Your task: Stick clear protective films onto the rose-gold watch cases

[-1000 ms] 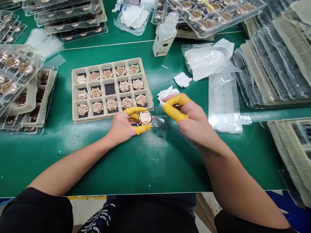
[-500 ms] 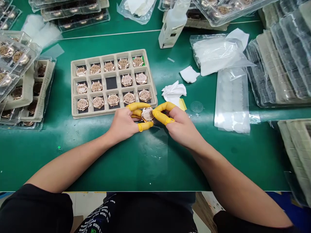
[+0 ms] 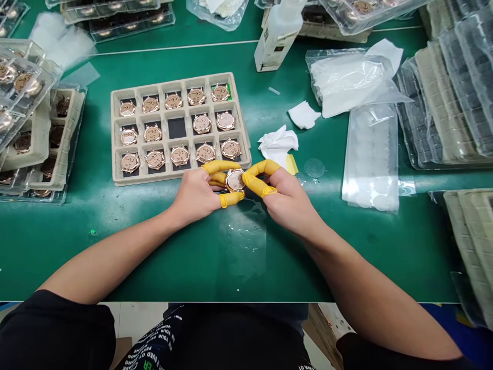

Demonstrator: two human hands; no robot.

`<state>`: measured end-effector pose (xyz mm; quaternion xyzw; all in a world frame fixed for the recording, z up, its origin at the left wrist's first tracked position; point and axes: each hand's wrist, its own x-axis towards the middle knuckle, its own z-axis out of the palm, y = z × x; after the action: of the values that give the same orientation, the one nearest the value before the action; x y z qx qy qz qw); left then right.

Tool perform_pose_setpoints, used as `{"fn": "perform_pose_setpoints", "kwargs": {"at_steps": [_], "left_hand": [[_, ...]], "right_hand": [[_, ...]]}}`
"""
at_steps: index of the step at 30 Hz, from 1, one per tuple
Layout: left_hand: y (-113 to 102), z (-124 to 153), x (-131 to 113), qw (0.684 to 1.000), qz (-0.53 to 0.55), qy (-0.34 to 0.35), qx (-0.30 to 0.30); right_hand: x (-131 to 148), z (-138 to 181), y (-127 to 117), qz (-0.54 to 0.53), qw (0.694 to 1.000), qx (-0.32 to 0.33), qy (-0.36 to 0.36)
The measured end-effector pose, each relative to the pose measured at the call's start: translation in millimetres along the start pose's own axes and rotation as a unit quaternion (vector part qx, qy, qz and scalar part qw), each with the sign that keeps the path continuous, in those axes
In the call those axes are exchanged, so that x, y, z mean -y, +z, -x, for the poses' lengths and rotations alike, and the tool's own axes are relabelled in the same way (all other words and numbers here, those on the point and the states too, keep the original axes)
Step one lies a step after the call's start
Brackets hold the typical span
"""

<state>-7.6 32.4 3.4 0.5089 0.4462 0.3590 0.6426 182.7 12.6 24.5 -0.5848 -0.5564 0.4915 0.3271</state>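
A rose-gold watch case (image 3: 234, 181), its round back facing up, is held just in front of a beige tray (image 3: 181, 175). My left hand (image 3: 202, 187) grips its left side between thumb and fingers. My right hand (image 3: 279, 192) is closed at the right edge of the case, thumb and forefinger pinching there. Yellow finger cots cover the working fingertips of both hands. Similar watch cases lie back-up in the tray's compartments; one in the middle row shows only its black lining (image 3: 176, 128).
Crumpled white cloths (image 3: 278, 144) lie right of the tray, near a white bottle (image 3: 278, 38). Further right are a bag of white wipes (image 3: 350, 82), a clear plastic sheet (image 3: 370, 159) and stacked trays (image 3: 435, 103). More loaded trays (image 3: 63, 133) are piled at the left.
Both hands keep the same hold on the watch case. The whole view has shifted slightly; otherwise nothing has visibly moved.
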Motion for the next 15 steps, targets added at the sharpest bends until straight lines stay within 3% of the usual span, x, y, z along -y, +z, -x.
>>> {"fn": "perform_pose_setpoints", "kwargs": {"at_steps": [15], "left_hand": [[0.9,-0.2,0.6,1.000,0.002,0.000,0.004]], "right_hand": [[-4.5,0.0,4.0,0.031,0.999,-0.016,-0.017]]}}
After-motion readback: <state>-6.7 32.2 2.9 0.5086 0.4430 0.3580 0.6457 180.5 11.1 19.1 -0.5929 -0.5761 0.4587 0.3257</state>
